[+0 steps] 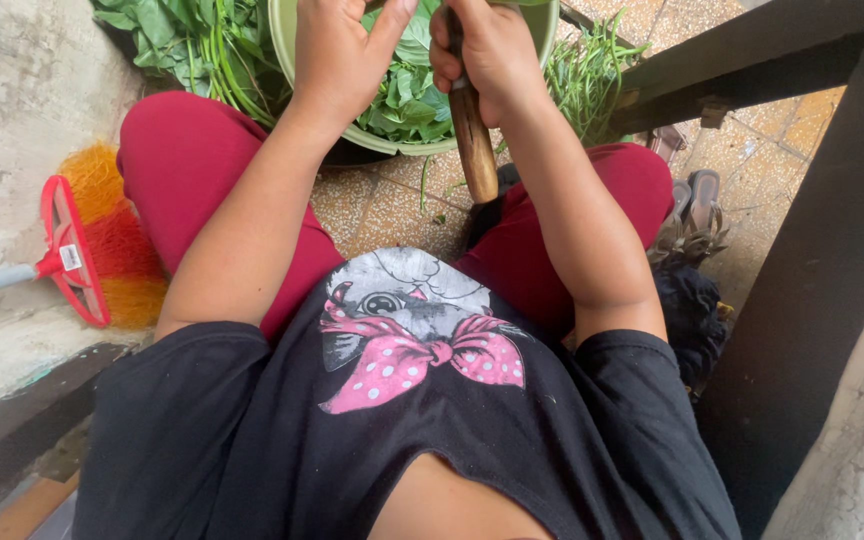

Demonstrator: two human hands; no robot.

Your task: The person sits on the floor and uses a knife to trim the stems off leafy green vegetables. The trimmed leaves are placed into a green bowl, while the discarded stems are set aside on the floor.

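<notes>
Over the bowl (297, 60) of leaves (407, 95), at the top edge, I see my right hand (487, 50) with fingers clamped on a knife (472, 130); only its wooden handle shows, the blade hidden. My left hand (337, 50) has fingers curled, thumb up, touching the greens; its grip I cannot tell. The bowl's top is cut off. More stems (197, 45) lie left. A red broom (77, 255) with a small white label rests far left.
</notes>
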